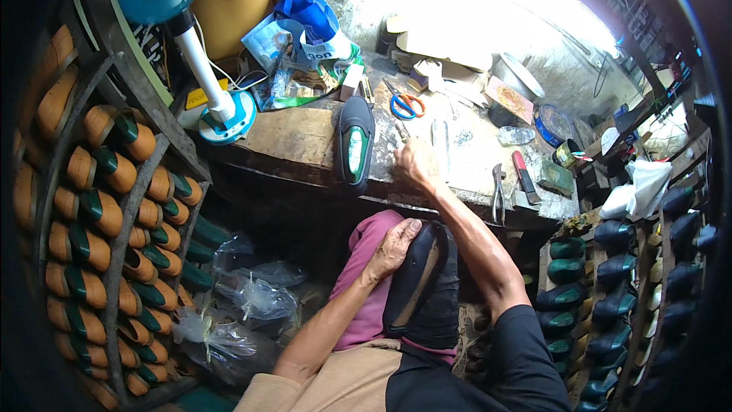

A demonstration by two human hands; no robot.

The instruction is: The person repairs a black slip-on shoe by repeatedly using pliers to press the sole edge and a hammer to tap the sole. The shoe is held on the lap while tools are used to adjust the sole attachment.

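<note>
A dark shoe [404,288] rests on my lap, its toe end towards the workbench. My left hand [396,248] grips its side near the far end, with the thumb on top. My right hand [415,164] is over the front part of the workbench [297,133], fingers closed. A small thin thing shows just beyond its fingertips, too small to name. Left of that hand, another dark shoe [349,118] with a green shoe last [355,154] inside stands at the bench edge. Scissors [408,105] with orange and blue handles lie just beyond my right hand.
Pliers [498,192] and a red-handled tool [524,174] lie at the bench's right. A blue fan [221,107] and bags [309,27] stand at the left. Racks of tan shoes [99,210] and dark shoes [614,267] flank me. Plastic bags [259,297] sit low on the left.
</note>
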